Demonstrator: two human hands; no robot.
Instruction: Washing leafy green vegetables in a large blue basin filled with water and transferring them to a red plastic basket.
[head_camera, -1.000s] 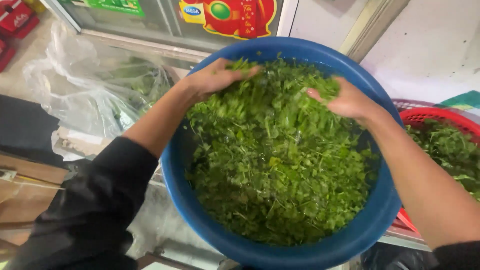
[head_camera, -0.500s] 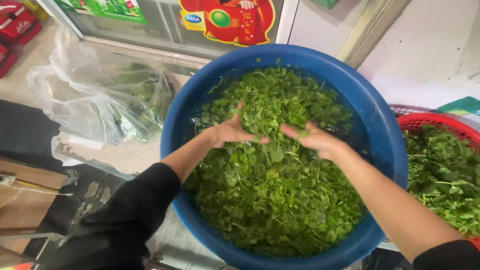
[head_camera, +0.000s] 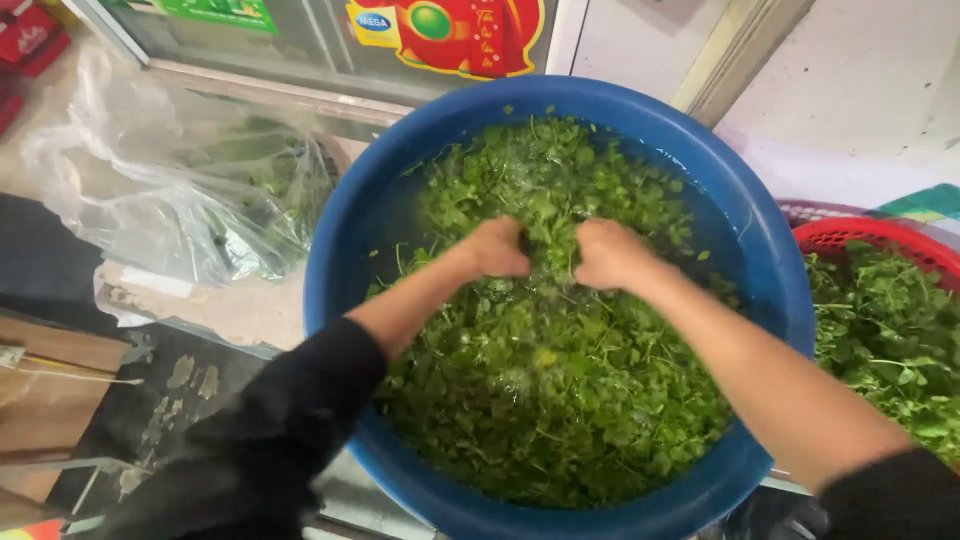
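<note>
Two bare hands work in a large round blue plastic basin (head_camera: 760, 250) filled with wet, chopped green leafy herbs (head_camera: 560, 400). Left hand (head_camera: 497, 247) and right hand (head_camera: 608, 252) sit side by side near the basin's middle, close together but not visibly touching.

Change against the frame half a second earlier: then both hands lay flat on the greens with fingers spread; now the fingers of both are curled under into loose fists, clenched on a clump of herbs that rises between and just beyond the knuckles. Fingertips are buried in the leaves, so exact grip cannot be told. One second ago the hands were wide apart at the far rim; they have since drawn together toward the centre.

Herbs: small rounded leaves on thin pale stems, glossy, matted, with water showing dark along the far wall beyond the fingers. Basin wall is smooth, thick-lipped.

Right of the right hand, well apart, a red perforated plastic basket (head_camera: 860, 232) holds more of the same greens. Left of the left hand, a crumpled clear plastic bag (head_camera: 150, 200) lies on the counter, with greens inside.
</note>
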